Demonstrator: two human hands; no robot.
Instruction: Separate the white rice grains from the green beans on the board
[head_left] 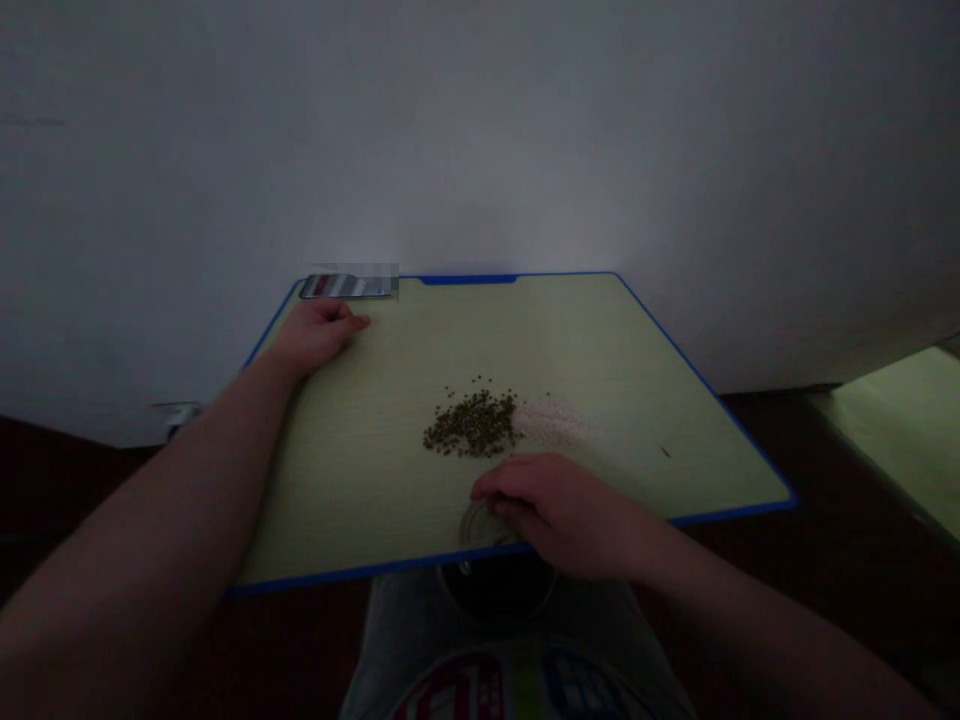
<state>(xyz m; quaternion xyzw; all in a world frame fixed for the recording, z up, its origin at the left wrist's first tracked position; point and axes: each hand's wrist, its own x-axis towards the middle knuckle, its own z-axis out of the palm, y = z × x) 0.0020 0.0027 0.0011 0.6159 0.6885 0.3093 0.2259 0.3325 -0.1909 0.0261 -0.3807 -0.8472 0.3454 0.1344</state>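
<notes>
Green mung beans (471, 422) heaped mid-board, pale powder (551, 420) touching at 3 o'clock. Right hand (562, 510) half-curled over clear round glass rim (476, 525), grip unclear, at beans' 6 o'clock. Left hand (315, 335) relaxed, empty, on cutting board (352, 470) near 10 o'clock corner.

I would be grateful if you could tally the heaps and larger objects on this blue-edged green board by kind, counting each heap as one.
Heap of dark green seeds: 1
Heap of white powder: 1
Clear round container: 1
Pixelated flat object: 1
Total: 4
</notes>
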